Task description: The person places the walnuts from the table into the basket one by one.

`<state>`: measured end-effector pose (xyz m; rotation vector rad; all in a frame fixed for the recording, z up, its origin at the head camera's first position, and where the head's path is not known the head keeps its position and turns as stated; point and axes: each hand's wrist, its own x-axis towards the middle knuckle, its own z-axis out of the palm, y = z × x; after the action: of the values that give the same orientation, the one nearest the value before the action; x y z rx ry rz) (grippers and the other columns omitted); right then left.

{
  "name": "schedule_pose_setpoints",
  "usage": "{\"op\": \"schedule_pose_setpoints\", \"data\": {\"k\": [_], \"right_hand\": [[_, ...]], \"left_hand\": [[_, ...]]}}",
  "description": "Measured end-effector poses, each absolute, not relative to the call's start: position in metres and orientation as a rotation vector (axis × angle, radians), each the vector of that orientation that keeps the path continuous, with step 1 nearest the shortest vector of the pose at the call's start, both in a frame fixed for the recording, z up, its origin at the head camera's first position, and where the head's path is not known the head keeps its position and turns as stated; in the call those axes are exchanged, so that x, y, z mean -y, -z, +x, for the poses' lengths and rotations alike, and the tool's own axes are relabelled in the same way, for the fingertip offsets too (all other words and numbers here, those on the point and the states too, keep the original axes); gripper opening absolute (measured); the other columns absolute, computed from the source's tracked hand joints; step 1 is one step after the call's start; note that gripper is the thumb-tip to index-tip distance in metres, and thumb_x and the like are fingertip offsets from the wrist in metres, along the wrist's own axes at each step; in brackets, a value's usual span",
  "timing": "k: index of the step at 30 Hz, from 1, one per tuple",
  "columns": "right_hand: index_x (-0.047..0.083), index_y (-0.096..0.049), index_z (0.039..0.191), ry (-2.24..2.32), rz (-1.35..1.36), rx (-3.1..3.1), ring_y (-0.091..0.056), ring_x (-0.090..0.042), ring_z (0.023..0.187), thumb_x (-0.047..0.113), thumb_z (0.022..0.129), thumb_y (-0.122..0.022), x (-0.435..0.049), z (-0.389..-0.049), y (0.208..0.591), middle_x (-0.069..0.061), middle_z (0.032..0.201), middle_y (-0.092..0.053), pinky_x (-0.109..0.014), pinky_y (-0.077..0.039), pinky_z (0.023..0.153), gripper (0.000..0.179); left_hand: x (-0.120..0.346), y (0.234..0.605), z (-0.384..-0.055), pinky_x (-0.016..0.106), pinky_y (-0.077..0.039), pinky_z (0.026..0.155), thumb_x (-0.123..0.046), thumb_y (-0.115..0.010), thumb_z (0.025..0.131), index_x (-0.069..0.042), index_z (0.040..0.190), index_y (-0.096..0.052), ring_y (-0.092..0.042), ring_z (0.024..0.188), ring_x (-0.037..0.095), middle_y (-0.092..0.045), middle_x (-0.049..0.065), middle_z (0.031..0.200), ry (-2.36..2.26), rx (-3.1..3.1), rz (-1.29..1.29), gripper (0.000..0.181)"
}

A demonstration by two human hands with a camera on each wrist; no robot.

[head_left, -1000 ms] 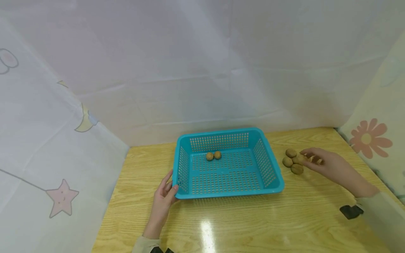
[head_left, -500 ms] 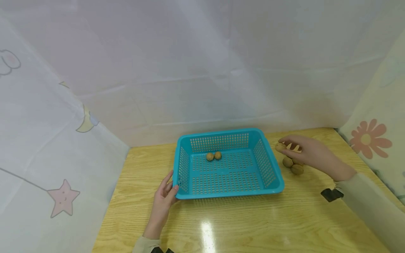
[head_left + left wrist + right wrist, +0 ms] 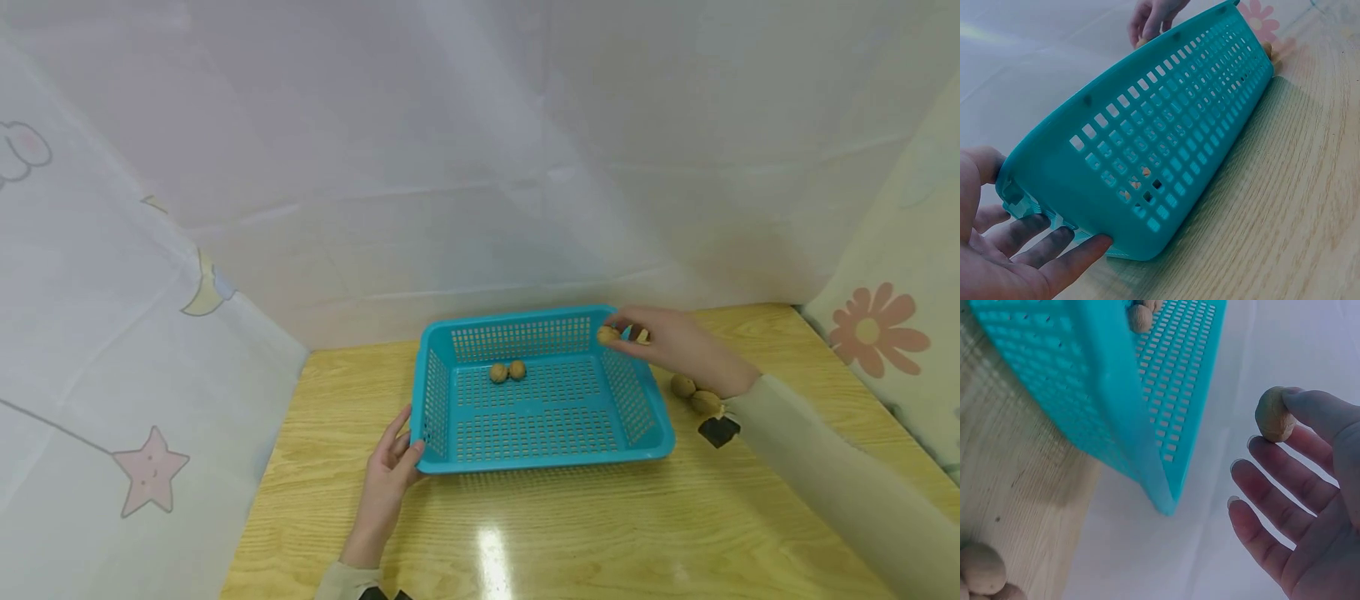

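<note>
A blue plastic basket [image 3: 540, 459] with slotted walls stands on the table, two walnuts [image 3: 507, 372] side by side on its floor. My left hand [image 3: 388, 475] grips its near left corner, thumb over the rim and fingers against the outer wall [image 3: 1091, 212]. Between the thumb and fingertips of my right hand [image 3: 671, 342] a walnut [image 3: 1275, 414] is pinched, over the basket's far right corner. The other right fingers spread loosely in the right wrist view. Right of the basket lie more walnuts [image 3: 683, 385], partly hidden by the right forearm.
The basket rests on a light wooden table [image 3: 345, 392]. Pale fabric [image 3: 480, 183] hangs close behind the table's far edge, and patterned fabric [image 3: 150, 400] borders its left side. More patterned cloth [image 3: 870, 329] stands at the right.
My right hand has picked a walnut from the group on the right and carried it left to above the basket's far right corner. The left hand and basket stay in place.
</note>
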<state>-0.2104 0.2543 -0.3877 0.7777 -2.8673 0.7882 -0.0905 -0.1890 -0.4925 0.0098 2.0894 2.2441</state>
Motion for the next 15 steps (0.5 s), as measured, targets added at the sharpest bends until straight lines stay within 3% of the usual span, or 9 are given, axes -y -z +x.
{"op": "schedule_pose_setpoints", "data": {"k": [7,15], "right_hand": [[0.011,-0.072,0.126,-0.754,0.818,2.879,-0.066,-0.015,0.092,0.04,0.101,-0.07,-0.225,-0.231,0.394,0.001,0.108,-0.073,-0.041,-0.055,0.08,0.038],[0.009,-0.071,0.126,-0.89,0.867,2.884,-0.068,-0.022,0.096,0.032,0.1,-0.072,-0.194,-0.248,0.405,-0.004,0.107,-0.074,-0.046,-0.057,0.085,0.034]], "left_hand": [[0.189,0.492,-0.09,0.039,-0.062,0.09,-0.014,-0.059,0.107,-0.015,0.164,-0.032,-0.061,0.127,0.044,-0.049,0.027,0.154,-2.241,-2.103,0.004,0.063],[0.189,0.492,-0.09,0.039,-0.061,0.092,-0.014,-0.057,0.108,-0.013,0.165,-0.03,-0.059,0.129,0.046,-0.048,0.027,0.155,-2.228,-2.104,0.02,0.064]]}}
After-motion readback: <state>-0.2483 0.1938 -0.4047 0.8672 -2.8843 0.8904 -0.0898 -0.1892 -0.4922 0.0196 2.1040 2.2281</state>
